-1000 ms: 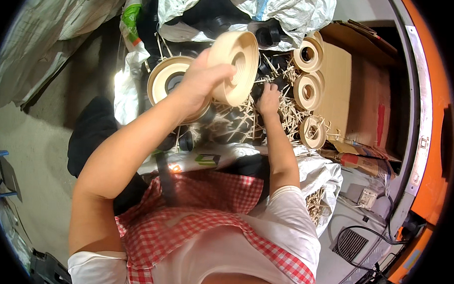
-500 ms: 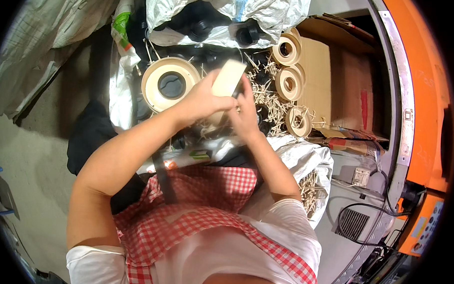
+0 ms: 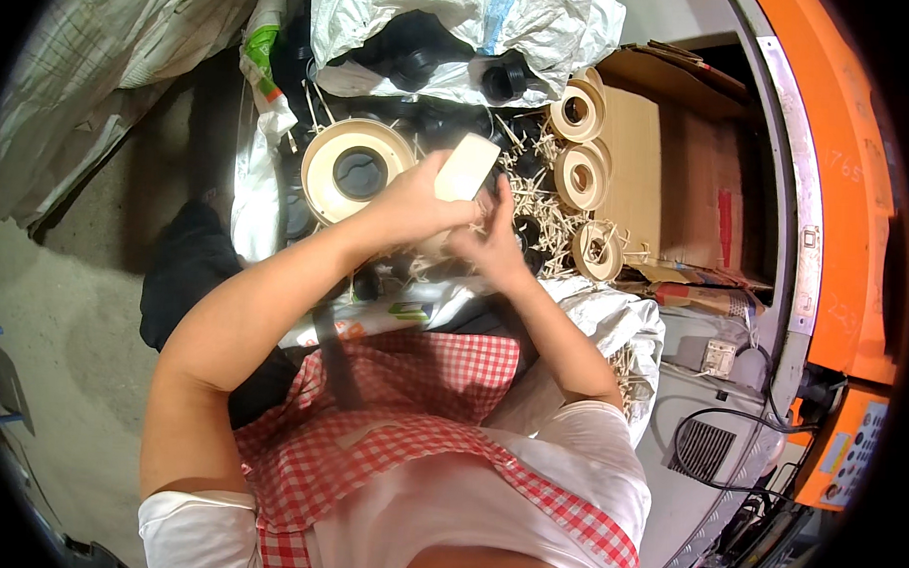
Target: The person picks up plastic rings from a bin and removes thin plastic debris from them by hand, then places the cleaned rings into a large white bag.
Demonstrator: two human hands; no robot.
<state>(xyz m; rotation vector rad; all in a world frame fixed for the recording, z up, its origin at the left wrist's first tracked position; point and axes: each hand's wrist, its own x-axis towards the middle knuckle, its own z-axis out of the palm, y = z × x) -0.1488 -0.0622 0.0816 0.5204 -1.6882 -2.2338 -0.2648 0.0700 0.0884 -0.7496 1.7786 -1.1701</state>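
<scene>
1 cream ring (image 3: 468,168) edge-on in left hand (image 3: 423,198), right hand (image 3: 497,248) wide beside it, box edge (image 3: 705,275) well apart

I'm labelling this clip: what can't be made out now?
In the head view:
Cream ring in the left hand: middle hidden by its rim and the hand.
Right hand: blurred; contact with the ring unclear.
Black parts: partly under sticks.
White sack: cut off by the top edge.

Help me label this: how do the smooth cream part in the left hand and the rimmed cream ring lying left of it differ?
The smooth cream part shows a plain, roughly rectangular side; the rimmed cream ring shows a round face with a dark centre. The left hand grips the first; the second lies unheld. Both are pale cream.
</scene>
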